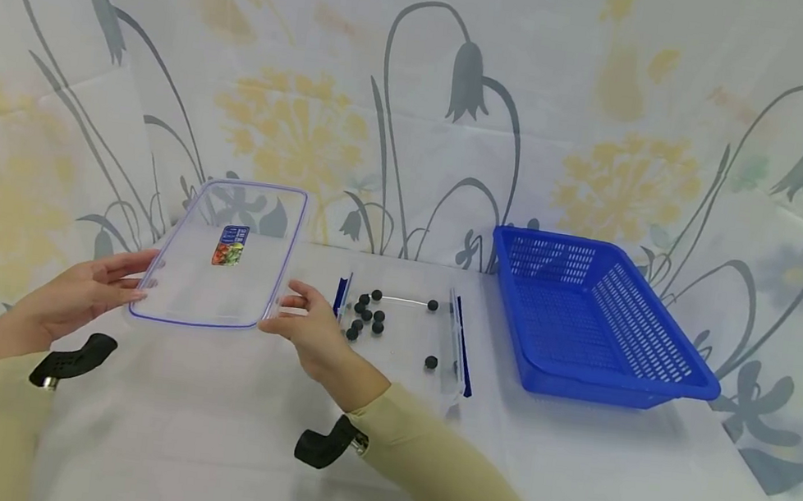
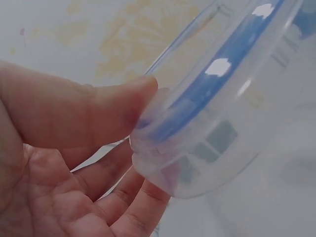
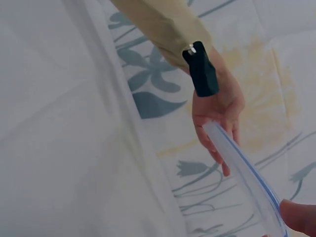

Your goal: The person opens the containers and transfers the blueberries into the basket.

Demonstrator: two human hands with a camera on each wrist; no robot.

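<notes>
A clear plastic lid (image 1: 206, 294) with a blue seal along its rim is held up, tilted, above the table's left side. A colourful label (image 1: 230, 246) sits on it. My left hand (image 1: 78, 295) pinches the lid's left edge, thumb on one face and fingers behind, as the left wrist view shows. At the opposite edge, my right hand (image 1: 317, 338) grips the lid near its lower right corner. Right of that hand stands a clear container (image 1: 403, 366) with blue side clips (image 1: 463, 348). Several small black balls (image 1: 367, 315) lie in it, mostly toward its left side.
A blue perforated plastic basket (image 1: 580, 378) stands at the right of the table. White cloth covers the table (image 1: 203, 426), and a flower-patterned cloth (image 1: 416, 120) hangs behind it. Each sleeve carries a black wrist mount (image 1: 323, 442).
</notes>
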